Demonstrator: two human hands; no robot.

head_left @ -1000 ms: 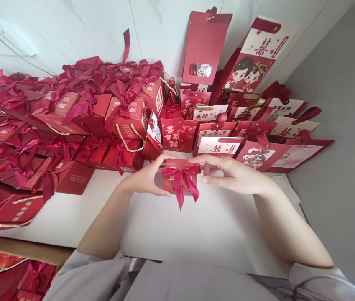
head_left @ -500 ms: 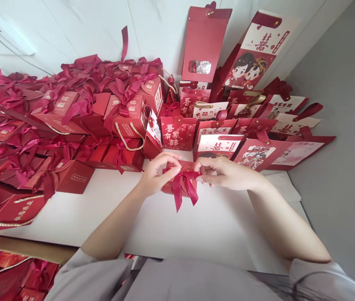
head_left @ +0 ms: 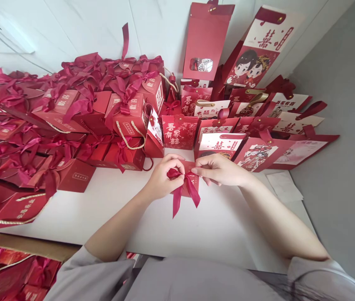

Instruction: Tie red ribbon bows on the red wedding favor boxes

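Note:
A small red gift box (head_left: 192, 184) sits on the white table in front of me, partly hidden by my hands. A dark pink satin ribbon (head_left: 177, 200) is tied in a bow on it, its two tails hanging down the near side. My left hand (head_left: 166, 177) pinches the ribbon at the bow's left, close to the knot, with thumb and forefinger together. On the other side my right hand (head_left: 219, 170) pinches the ribbon just right of the knot, its other fingers curled by the box.
Many ribboned red boxes (head_left: 77, 175) are stacked on the left. Upright printed gift bags (head_left: 180, 131) stand close behind my hands and to the right. White paper (head_left: 284, 186) lies at the right. A cardboard carton (head_left: 36, 246) with more boxes is at lower left.
My left hand has shifted right and down, closer to the knot, and now pinches the ribbon there. My right hand has moved slightly left toward the knot. The bow's tails hang a little lower.

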